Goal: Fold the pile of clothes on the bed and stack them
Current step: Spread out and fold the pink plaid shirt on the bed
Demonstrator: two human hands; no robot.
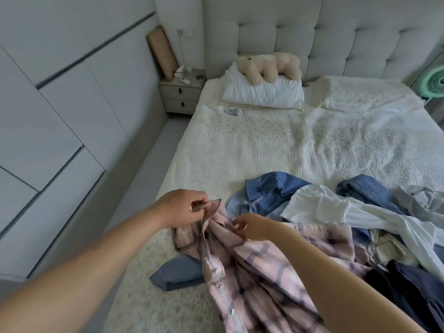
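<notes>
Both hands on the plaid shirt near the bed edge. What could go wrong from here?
1. The pink plaid shirt overlaps the pile of clothes; lifting it may drag the white shirt along.
2. The left hand pinches only a corner, the right hand a fold nearby, so the cloth may slip or hang twisted.
3. The folded blue garment lies partly under the shirt near the bed edge; a pull may knock it off.

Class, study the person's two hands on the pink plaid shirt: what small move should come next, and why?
Probably draw the hands apart to spread the pink plaid shirt flat. The left hand pinches its edge, the right hand grips bunched cloth nearby, and the shirt hangs crumpled, not yet folded.
</notes>
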